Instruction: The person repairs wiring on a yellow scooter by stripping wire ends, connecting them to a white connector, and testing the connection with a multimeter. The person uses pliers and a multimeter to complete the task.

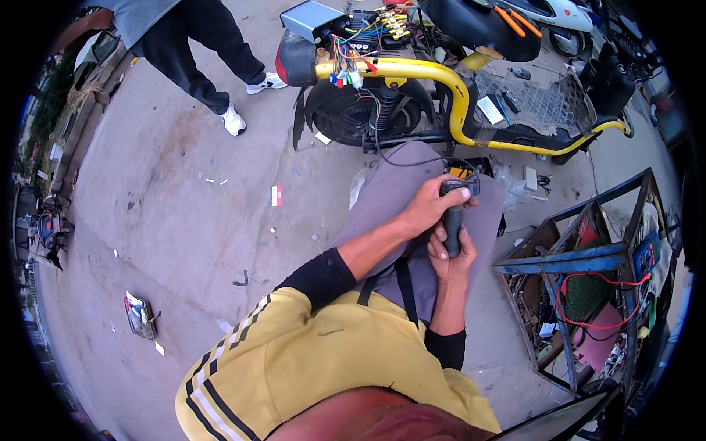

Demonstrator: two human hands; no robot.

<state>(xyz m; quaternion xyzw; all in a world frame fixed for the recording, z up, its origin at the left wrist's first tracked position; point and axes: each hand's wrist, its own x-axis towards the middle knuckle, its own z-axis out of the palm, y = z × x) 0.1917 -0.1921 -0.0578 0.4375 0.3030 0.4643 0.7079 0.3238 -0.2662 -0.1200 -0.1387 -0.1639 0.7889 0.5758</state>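
A black handlebar grip [454, 219], seemingly a twist throttle, stands roughly upright above my lap. My left hand [432, 204] closes round its upper end, with the thumb on top. Lower down, my right hand [453, 259] has its fingers wrapped round the ribbed sleeve. A dark cable [401, 160] runs from near the grip toward the yellow scooter [460, 95] in front of me. Just beyond my left hand is a small yellow and black thing [460, 172], partly hidden.
Loose coloured wires [353, 62] and a silver-blue box [311, 18] sit on the scooter's rear. Orange-handled pliers [511, 22] lie on its seat. At right stands a blue metal frame rack [566, 261] full of parts. A person [198, 44] stands at far left; a small tray [140, 316] lies on the ground.
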